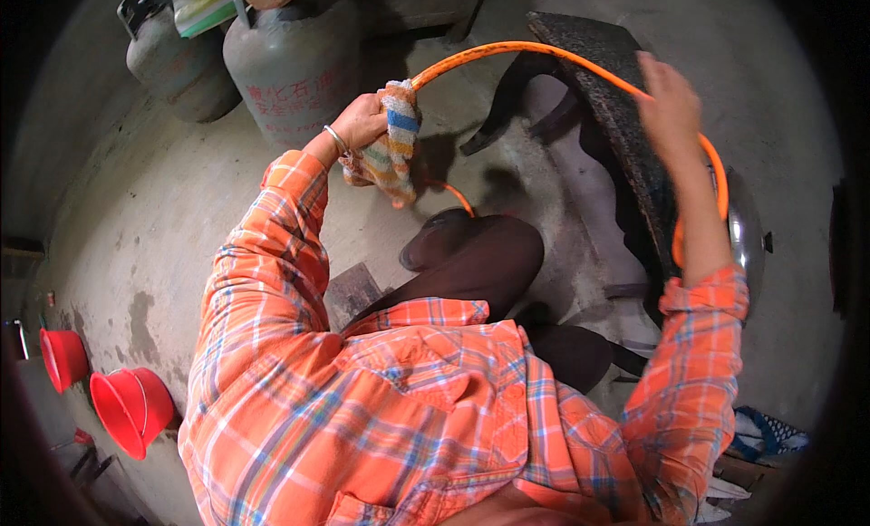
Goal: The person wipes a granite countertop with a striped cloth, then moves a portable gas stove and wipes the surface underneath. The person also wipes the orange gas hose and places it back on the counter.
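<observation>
My left hand (pixel 363 121), with a metal bangle at the wrist, grips a striped terry cloth (pixel 402 121). The cloth is bunched around an orange hose (pixel 510 47) and hangs below the fist. From there the hose arcs over to my right hand (pixel 669 108), which is blurred by motion and covers part of it. The right-hand fingers look fairly straight, and their contact with the hose is hidden. Beyond that hand the hose bends down behind the forearm. Another orange length (pixel 459 194) runs near my shoe.
Two grey gas cylinders (pixel 289 71) (pixel 180 67) stand at the upper left. A dark slab table (pixel 612 98) with curved legs is at the right, beside a shiny metal lid (pixel 744 234). Red buckets (pixel 153 404) (pixel 64 359) stand at the lower left on the concrete floor (pixel 204 220).
</observation>
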Available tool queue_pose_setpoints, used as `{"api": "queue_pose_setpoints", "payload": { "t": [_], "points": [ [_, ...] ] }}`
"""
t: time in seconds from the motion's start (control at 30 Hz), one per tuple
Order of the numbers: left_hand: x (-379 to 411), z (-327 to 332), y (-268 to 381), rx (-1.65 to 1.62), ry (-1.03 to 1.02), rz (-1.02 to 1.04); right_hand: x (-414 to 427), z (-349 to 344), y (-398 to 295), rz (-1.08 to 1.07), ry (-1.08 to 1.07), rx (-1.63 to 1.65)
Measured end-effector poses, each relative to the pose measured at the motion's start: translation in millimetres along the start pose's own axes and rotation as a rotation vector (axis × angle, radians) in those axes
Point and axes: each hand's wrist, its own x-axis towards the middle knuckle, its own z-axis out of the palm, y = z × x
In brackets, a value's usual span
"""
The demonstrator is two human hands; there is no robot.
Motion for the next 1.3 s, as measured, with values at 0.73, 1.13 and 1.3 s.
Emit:
{"api": "queue_pose_setpoints", "payload": {
  "t": [0.73,1.13,1.3],
  "points": [
    [25.2,21.5,111.9,0.845,0.245,0.627,-7.9,-69.2,-129.8,-0.220,-0.261,0.521],
    [-18.4,-22.9,-33.4,0.828,0.236,-0.131,-67.6,-107.6,22.4,-0.094,-0.283,0.231],
    [-46.3,-23.0,-84.7,0.850,0.284,-0.241,-79.8,-100.4,82.2,0.045,-0.257,0.208]
  ]
}}
